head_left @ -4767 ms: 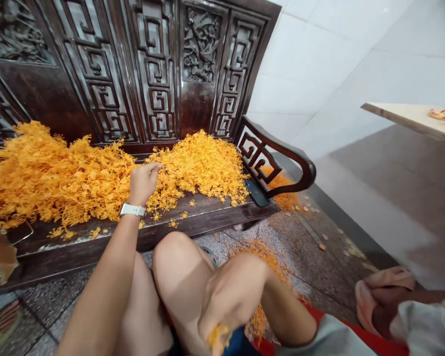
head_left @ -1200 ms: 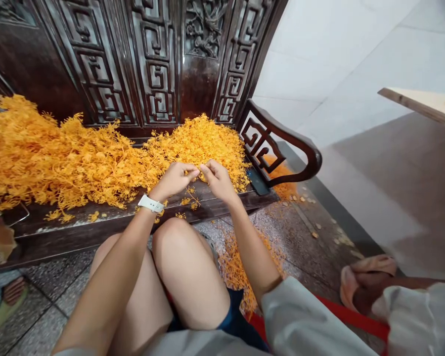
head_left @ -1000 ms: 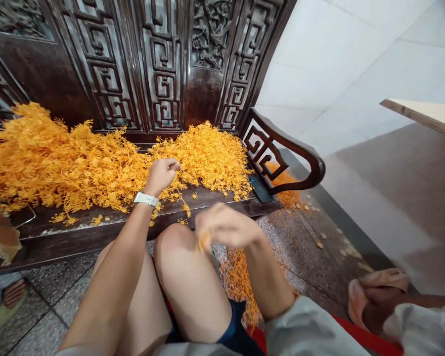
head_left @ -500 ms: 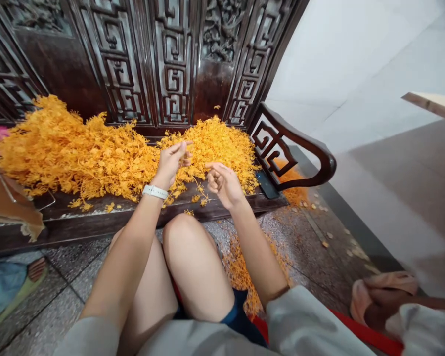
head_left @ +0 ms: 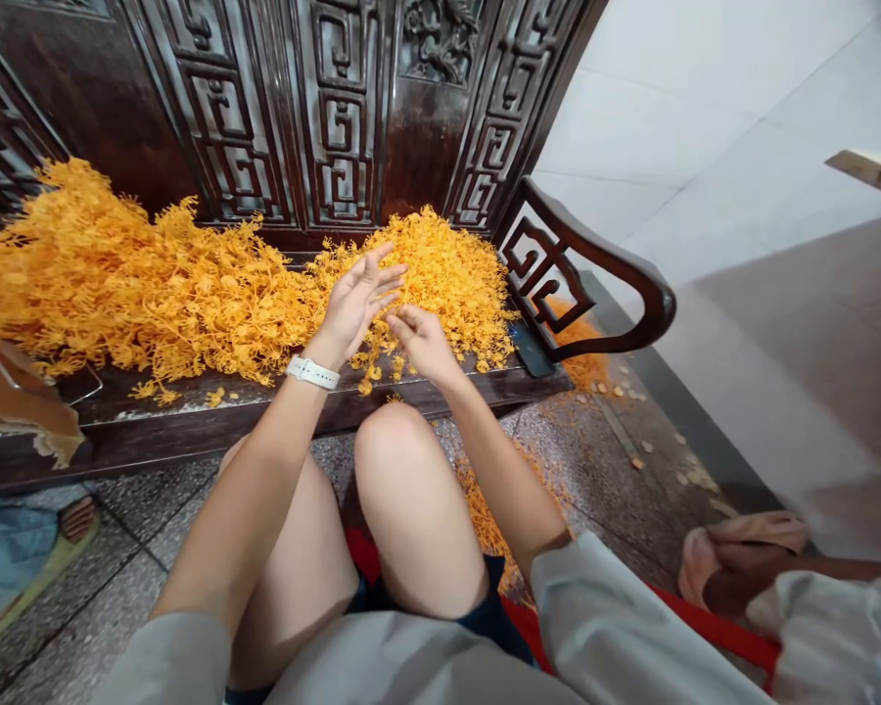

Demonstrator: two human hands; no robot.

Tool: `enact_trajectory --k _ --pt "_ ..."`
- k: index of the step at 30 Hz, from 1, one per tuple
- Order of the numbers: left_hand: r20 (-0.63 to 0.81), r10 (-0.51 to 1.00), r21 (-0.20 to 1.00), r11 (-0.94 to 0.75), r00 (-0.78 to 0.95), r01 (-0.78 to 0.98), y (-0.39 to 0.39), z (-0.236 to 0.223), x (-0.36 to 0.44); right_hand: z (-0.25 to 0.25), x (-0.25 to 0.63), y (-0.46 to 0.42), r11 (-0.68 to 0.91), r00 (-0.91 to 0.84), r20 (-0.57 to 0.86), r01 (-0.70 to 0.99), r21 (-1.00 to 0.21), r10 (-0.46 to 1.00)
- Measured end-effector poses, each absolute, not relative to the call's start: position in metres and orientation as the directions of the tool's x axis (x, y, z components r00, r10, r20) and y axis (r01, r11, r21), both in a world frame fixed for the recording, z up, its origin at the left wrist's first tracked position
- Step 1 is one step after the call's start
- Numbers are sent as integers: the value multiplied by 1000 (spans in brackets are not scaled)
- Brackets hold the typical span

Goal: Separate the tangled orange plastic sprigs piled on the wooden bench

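Observation:
A long heap of orange plastic sprigs lies along the seat of a dark carved wooden bench; a second heap of small orange pieces lies at its right end. My left hand, with a white watch at the wrist, is raised over the gap between the heaps, its fingers spread and apart. My right hand is just beside it, fingers curled into a pinch on an orange sprig I can barely see. Both hands hover over the bench's front edge, above my bare knees.
The bench's curved armrest closes the right end, a dark phone lying beside it. Orange scraps litter the speckled floor. Another person's foot in a sandal is at lower left; a pale board edge juts in at right.
My left hand has gone from a pinch to spread fingers and risen slightly. My right hand has moved up close under it. The camera has tilted down a little.

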State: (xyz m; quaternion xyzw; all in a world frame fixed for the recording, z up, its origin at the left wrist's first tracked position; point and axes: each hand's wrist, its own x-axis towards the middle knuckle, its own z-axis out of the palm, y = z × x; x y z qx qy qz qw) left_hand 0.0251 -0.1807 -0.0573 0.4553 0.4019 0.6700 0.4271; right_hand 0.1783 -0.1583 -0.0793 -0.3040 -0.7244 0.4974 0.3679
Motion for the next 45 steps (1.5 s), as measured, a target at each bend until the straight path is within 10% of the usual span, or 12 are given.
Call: enact_trajectory --k 10,25,32,39,45 --pt "389 906 913 -356 -166 200 -186 -57 36 8 196 -103 284 -688 163 66 -957 708" --pt "615 633 777 -386 -469 498 -160 -66 16 -63 212 -97 298 -659 134 143 -944 740" --pt "644 504 749 -263 -575 608 -153 -66 -46 -98 221 -131 32 -862 -498 497 -867 -91" --pt "640 536 753 -293 -551 590 -157 -69 -30 -130 194 -96 -47 -551 -237 336 -941 800" --pt "611 578 790 -391 -541 473 -162 -69 -5 -90 208 -71 66 -492 -30 177 -982 870"
